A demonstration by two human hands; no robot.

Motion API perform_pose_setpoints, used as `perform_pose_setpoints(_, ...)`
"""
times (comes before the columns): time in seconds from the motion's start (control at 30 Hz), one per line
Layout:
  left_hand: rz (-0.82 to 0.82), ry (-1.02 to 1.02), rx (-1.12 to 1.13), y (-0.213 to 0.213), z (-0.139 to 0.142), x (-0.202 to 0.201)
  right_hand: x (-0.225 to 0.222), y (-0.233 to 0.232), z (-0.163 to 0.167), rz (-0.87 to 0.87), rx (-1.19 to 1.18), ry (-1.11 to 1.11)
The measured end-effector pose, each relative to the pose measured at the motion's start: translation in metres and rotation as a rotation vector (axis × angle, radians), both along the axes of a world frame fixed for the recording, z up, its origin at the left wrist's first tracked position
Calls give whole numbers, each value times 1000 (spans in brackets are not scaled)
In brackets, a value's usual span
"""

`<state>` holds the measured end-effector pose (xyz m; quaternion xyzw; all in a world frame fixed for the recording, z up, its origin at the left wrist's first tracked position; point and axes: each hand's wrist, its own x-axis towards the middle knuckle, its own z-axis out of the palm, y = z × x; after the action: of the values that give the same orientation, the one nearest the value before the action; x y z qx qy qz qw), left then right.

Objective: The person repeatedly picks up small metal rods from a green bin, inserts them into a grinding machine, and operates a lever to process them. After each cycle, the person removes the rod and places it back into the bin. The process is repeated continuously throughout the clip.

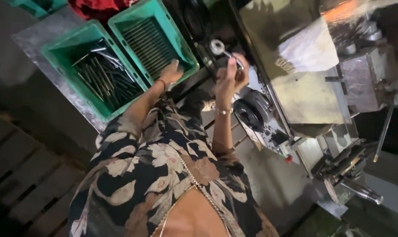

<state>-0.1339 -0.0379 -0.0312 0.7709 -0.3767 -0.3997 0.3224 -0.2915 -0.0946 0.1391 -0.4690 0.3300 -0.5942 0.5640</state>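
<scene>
Nearest the camera is your floral-print top, both arms reaching away from it toward the bench. Your left hand (171, 73) sits at the near rim of the right-hand green crate (188, 55), fingers pinched on a thin metal rod (176, 66); the rod's long axis runs roughly away from you, free end pointing up and into that crate, over the neatly laid row of rods (148, 44) there. Your right hand (232, 77) is well apart from it, closed around the machine's crank handle (223, 52), whose round knob shows just above your fingers. My read: you're mid-cycle, one piece in hand at the crate, the other hand on the machine control. I can't tell whether that rod is coming out or going in. The next move likely calls for keeping the rod aligned with the stacked row if it's being laid down, or swinging it across toward the machine (295, 87) without clipping the crate wall. Farther left, the second green crate (58, 61) holds loose rods (102, 74) lying at mixed angles. Beyond that, red cloth (98, 6).
</scene>
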Motion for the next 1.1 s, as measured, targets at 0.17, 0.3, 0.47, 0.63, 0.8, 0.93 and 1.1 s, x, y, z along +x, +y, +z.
perform_pose_setpoints(0.17, -256, -195, 78, 0, -9, 5, -54, 15, -15, -99, -39, 94)
perform_pose_setpoints(0.3, -361, -288, -8, 6, -8, 9, -93, 26, -35, -204, -28, 109)
perform_pose_setpoints(0.47, -412, -216, 78, 15, -16, 24, -121, 22, -55, -102, -5, 75)
perform_pose_setpoints(0.63, -11, 339, -382, 74, -26, 61, -134, 30, -60, -96, 45, 134)
perform_pose_setpoints(0.8, 414, -212, 188, 162, -40, 75, -134, 44, -55, -203, 142, 112)
perform_pose_setpoints(0.93, -106, -96, 653, 179, -63, 79, -135, 50, -51, -214, 130, 87)
perform_pose_setpoints(1.1, -251, -109, 646, 170, -83, 81, -140, 55, -57, -258, 148, 225)
